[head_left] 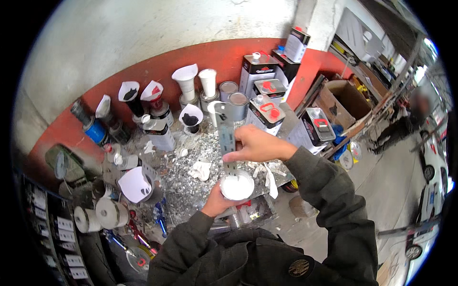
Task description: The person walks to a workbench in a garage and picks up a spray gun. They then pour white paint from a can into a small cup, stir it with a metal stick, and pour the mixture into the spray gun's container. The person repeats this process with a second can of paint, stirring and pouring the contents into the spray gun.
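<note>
**Right hand pinches an upright grey strip point(226, 136) over a white-filled cup point(251, 189)**

At the centre of the frame, the right hand point(260, 144) grips the flat strip between thumb and fingers, well above its lower end. That end meets the white contents of the cup, just below the centre; how deep it goes I cannot tell. The left hand point(218, 200) clasps the cup from its left side, the fingers beneath mostly hidden.

Behind the hands spreads a paint-spattered workbench point(165, 168), with a crumpled white cloth point(200, 170) left of the strip and a white rag point(271, 184) hanging at the bench edge, right of the cup. Rectangular cans with red caps stand toward the upper right, among them a white-and-black can point(265, 114). A blue spray gun point(161, 219) and a red spray gun point(139, 232) sit at the lower left. A cardboard box point(329, 106) stands open at the right.
</note>
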Demonstrator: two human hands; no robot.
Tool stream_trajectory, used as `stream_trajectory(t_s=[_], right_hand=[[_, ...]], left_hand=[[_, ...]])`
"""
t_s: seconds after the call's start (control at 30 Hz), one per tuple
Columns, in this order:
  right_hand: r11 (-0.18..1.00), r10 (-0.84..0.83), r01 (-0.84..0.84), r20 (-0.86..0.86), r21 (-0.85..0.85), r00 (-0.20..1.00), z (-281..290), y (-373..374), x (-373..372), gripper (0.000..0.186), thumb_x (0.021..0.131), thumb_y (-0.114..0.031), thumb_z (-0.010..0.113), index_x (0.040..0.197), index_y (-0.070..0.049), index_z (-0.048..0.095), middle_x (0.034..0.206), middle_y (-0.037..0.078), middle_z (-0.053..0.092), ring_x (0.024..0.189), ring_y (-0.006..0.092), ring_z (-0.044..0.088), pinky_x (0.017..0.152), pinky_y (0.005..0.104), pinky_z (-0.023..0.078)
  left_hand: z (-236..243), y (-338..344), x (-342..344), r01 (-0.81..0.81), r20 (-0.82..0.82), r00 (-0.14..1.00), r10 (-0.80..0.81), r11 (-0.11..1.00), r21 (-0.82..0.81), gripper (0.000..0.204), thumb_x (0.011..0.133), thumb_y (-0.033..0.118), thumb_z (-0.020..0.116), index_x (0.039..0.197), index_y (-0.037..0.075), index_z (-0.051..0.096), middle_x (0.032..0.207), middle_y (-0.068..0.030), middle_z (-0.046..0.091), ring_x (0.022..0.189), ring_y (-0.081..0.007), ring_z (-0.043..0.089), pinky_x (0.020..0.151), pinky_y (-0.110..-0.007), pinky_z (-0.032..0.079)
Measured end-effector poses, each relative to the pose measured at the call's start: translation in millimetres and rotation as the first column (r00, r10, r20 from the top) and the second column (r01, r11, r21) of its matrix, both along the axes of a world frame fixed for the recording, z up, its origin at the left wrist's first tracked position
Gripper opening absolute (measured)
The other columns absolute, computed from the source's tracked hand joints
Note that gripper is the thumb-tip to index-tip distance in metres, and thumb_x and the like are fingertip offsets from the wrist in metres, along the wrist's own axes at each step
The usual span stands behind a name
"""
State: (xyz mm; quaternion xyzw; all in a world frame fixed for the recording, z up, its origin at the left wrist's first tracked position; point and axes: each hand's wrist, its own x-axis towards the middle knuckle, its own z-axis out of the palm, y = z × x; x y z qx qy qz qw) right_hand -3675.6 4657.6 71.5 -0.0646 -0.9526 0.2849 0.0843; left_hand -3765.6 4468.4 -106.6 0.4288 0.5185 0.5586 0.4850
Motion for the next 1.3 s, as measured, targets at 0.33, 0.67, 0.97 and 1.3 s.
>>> stream_trajectory(t_s=[0.33, 0.67, 0.97, 1.3], right_hand=[[0.956, 0.292, -0.291, 0.052, -0.021, 0.955, 44.4, 2.1, 1.9, 0.02, 0.089, -0.022, 0.075, 0.096, -0.004, 0.074, 0.082, 0.008, 0.069, 0.072, 0.0202, 0.064, 0.067, 0.033, 0.05], [0.993, 0.089, -0.096, -0.094, -0.075, 0.992, -0.3, -27.0, 18.8, 0.036, 0.089, -0.024, 0.074, 0.07, 0.004, 0.063, 0.063, 0.021, 0.056, 0.058, 0.0395, 0.051, 0.053, 0.0417, 0.041], [0.985, -0.096, 0.049, -0.29, -0.165, 0.952, 10.9, -44.1, 12.6, 0.021, 0.087, -0.018, 0.076, 0.083, 0.001, 0.07, 0.06, 0.011, 0.061, 0.046, 0.0255, 0.057, 0.046, 0.0334, 0.041], [0.998, -0.056, 0.058, -0.145, 0.01, 0.988, -27.9, -19.6, 15.1, 0.016, 0.091, -0.015, 0.072, 0.084, 0.0, 0.069, 0.063, 0.01, 0.064, 0.05, 0.0197, 0.06, 0.047, 0.0309, 0.044]], left_hand=[[-14.5, -6.4, -15.6, -0.02, 0.069, 0.997, 0.016, 0.998, 0.053, 0.088, 0.067, 0.007, 0.089, 0.143, 0.005, 0.043, 0.132, -0.0068, 0.059, 0.123, -0.019, 0.056, 0.105, -0.038, 0.045], [-30.7, -1.6, -26.5, -0.255, 0.033, 0.967, 0.253, 0.963, 0.083, 0.091, 0.065, 0.005, 0.09, 0.142, 0.005, 0.042, 0.133, -0.0091, 0.058, 0.125, -0.0224, 0.055, 0.106, -0.039, 0.045], [-37.8, 6.4, -13.1, -0.37, 0.036, 0.929, 0.368, 0.925, 0.088, 0.085, 0.067, 0.008, 0.091, 0.137, 0.005, 0.044, 0.13, -0.0091, 0.058, 0.123, -0.0207, 0.055, 0.104, -0.036, 0.045], [-37.7, 5.7, -7.4, -0.393, 0.088, 0.919, 0.385, 0.912, 0.113, 0.085, 0.066, 0.007, 0.091, 0.137, 0.004, 0.045, 0.131, -0.0091, 0.058, 0.121, -0.0197, 0.057, 0.102, -0.035, 0.047]])
